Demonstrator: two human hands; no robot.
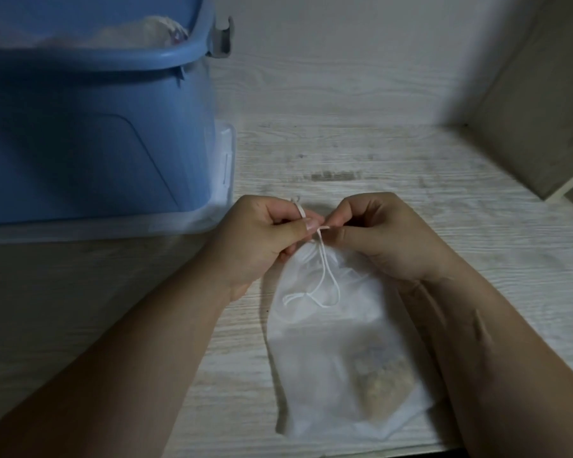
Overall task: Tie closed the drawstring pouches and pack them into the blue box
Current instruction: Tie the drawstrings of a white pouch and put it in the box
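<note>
Drawstring pouch (328, 355) lies flat on the pale wood-grain table (394, 150), just right of the blue box (80, 143), with its gathered neck pointing away from the person. It is white and sheer, and something tan and grainy (384, 381) shows dimly through its lower right corner. A thin white cord (324, 282) runs up from the neck, and a loose loop of it trails back over the fabric. The left hand (258, 239) pinches the cord, one turn of it wound round a finger. The right hand (384, 236) pinches the cord at the neck with curled fingers. Pale cloth (139, 31) shows above the box's rim.
</note>
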